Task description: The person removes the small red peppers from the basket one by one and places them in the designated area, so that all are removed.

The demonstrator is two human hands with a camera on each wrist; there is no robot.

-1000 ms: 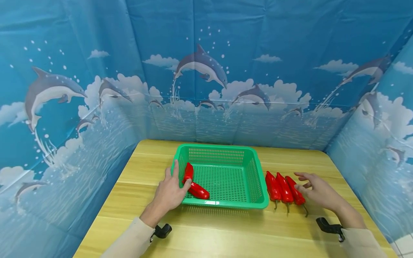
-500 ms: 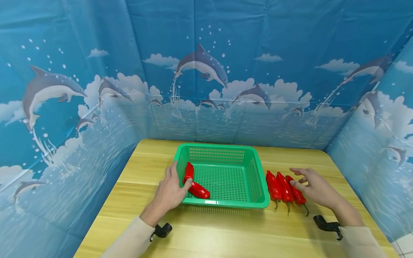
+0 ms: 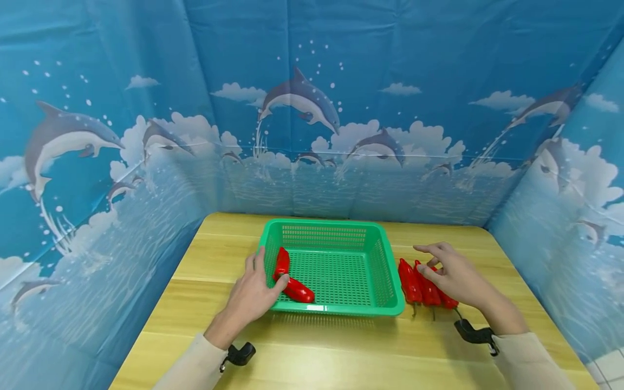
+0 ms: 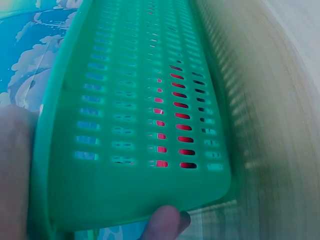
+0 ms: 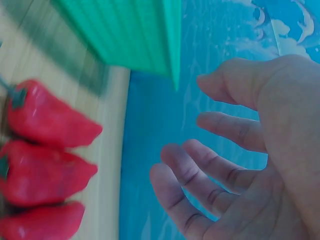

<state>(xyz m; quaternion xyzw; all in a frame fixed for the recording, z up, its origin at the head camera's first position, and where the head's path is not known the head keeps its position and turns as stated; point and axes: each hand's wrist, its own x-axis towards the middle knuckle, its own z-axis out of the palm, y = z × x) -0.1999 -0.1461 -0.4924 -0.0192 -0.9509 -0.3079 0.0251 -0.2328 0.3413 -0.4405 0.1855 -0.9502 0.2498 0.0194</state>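
Left arm: slants up from my lower left, pale sleeve ending at my bare wrist.
Left grip: thumb spread from my forefinger, which points forward.
Right arm: angles inward from my lower right.
Right grip: raised, fingers loosely bent, thumb apart from them.

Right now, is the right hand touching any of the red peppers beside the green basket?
Apart. The right wrist view shows wooden tabletop and blue dolphin-print backdrop between the right hand and the three red peppers.
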